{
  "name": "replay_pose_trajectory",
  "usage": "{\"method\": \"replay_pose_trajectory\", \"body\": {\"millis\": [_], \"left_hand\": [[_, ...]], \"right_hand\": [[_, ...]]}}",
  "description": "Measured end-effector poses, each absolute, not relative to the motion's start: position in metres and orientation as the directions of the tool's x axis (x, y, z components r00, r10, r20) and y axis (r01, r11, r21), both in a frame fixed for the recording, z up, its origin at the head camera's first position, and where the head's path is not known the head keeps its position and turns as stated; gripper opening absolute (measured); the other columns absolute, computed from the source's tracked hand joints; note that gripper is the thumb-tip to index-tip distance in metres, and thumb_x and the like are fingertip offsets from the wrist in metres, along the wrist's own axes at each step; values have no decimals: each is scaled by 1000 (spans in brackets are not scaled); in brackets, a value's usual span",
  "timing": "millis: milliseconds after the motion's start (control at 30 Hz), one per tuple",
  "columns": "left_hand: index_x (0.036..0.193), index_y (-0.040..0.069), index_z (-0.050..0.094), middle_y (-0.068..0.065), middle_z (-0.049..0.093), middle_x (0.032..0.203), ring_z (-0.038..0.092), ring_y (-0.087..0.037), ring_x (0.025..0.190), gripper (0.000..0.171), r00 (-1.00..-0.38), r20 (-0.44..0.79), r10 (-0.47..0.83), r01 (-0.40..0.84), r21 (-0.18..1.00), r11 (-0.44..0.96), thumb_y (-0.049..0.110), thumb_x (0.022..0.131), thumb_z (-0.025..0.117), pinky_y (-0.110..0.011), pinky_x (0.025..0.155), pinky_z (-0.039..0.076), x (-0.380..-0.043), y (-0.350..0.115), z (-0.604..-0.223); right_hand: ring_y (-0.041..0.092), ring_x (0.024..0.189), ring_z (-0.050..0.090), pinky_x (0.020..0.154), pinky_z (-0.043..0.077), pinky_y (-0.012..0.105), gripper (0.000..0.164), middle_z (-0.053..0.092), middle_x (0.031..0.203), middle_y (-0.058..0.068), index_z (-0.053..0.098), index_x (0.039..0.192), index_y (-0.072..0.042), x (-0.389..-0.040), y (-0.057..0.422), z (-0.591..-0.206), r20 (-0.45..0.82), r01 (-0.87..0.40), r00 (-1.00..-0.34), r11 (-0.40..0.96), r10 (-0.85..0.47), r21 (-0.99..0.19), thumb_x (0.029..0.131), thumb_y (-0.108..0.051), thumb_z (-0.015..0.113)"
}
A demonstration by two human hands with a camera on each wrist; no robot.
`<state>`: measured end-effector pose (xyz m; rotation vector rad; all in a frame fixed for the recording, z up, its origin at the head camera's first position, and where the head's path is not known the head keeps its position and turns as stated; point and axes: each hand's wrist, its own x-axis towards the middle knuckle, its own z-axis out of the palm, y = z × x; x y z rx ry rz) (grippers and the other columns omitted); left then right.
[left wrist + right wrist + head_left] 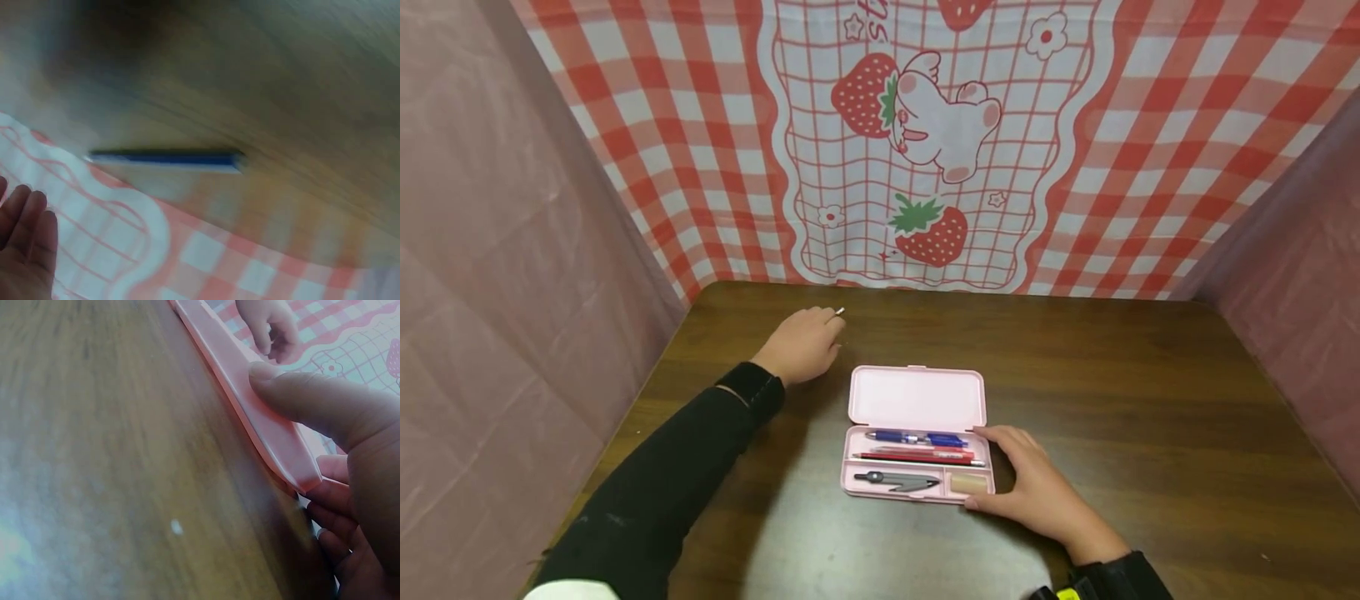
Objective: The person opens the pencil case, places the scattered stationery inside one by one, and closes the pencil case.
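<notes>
My left hand (801,343) reaches over the far left of the table, fingers pointing away from the right side of a dark sleeve. In the left wrist view, its fingers (37,231) look fairly straight and apart from a slim dark blue stick like a pen or pencil (165,159) lying on the table, blurred. A small white tip (840,311) shows past the fingers in the head view. My right hand (1030,483) grips the right end of an open pink pencil case (917,396), thumb (300,394) at its front side and fingers at the back.
Inside the case lie a blue pen (917,438), red pencils or pens (925,455), a grey compass (897,480) and a tan eraser-like block (968,483). A checked strawberry cloth (715,158) hangs behind the wooden table (1112,358); pink cloths (535,275) hang at both sides.
</notes>
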<state>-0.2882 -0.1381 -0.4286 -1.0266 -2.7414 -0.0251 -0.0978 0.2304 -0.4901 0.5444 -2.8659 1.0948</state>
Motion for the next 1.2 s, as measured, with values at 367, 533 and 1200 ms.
{"method": "replay_pose_trajectory", "body": {"millis": [367, 533, 1200], "left_hand": [[117, -2, 62, -18, 62, 111, 60, -38, 107, 34, -874, 127, 469, 469, -30, 883, 19, 92, 71, -52, 94, 48, -317, -176, -425], [118, -2, 62, -19, 63, 114, 61, -39, 111, 34, -898, 63, 436, 437, -3, 900, 19, 93, 70, -53, 98, 47, -315, -179, -421], [106, 2, 64, -15, 69, 101, 67, -35, 98, 22, -907, -107, 408, 403, 68, 913, 7, 85, 67, -50, 89, 52, -316, -179, -446]], "right_hand": [[29, 129, 49, 106, 38, 59, 95, 57, 139, 4, 56, 143, -15, -98, 228, -490, 133, -314, -944, 697, -302, -645, 67, -63, 90], [29, 128, 49, 105, 39, 58, 95, 57, 138, 5, 57, 143, -15, -98, 227, -489, 134, -315, -944, 703, -302, -638, 68, -63, 89], [28, 129, 49, 105, 38, 58, 95, 57, 138, 3, 57, 143, -16, -97, 228, -491, 152, -325, -942, 699, -300, -637, 67, -62, 90]]}}
